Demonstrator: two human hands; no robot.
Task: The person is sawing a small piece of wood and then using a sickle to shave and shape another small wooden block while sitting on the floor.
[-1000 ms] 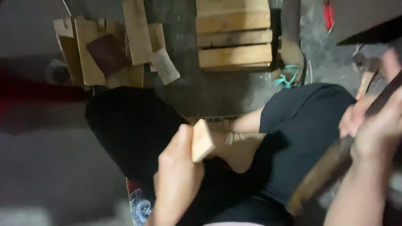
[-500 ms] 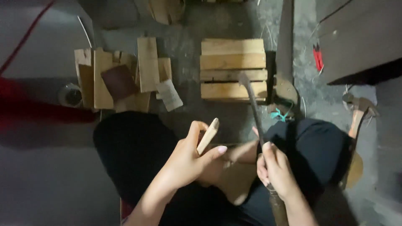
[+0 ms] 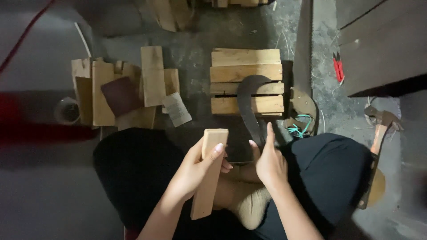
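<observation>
The left hand (image 3: pixel 195 171) grips the wood strip (image 3: pixel 209 173), now turned upright; the right hand (image 3: pixel 269 162), fingers closed, has lowered the curved blade (image 3: pixel 248 104) toward the slatted block (image 3: pixel 247 82).

The left hand (image 3: pixel 195 171) holds a wood block (image 3: pixel 209 173) over the lap. Just to its right, the right hand (image 3: pixel 269 162) holds a curved knife (image 3: pixel 249 104), whose blade lies across a wooden pallet (image 3: pixel 247 66) ahead. A pile of boards (image 3: pixel 120 91) lies to the left of the pallet. A hammer (image 3: pixel 378 133) lies far right.
</observation>
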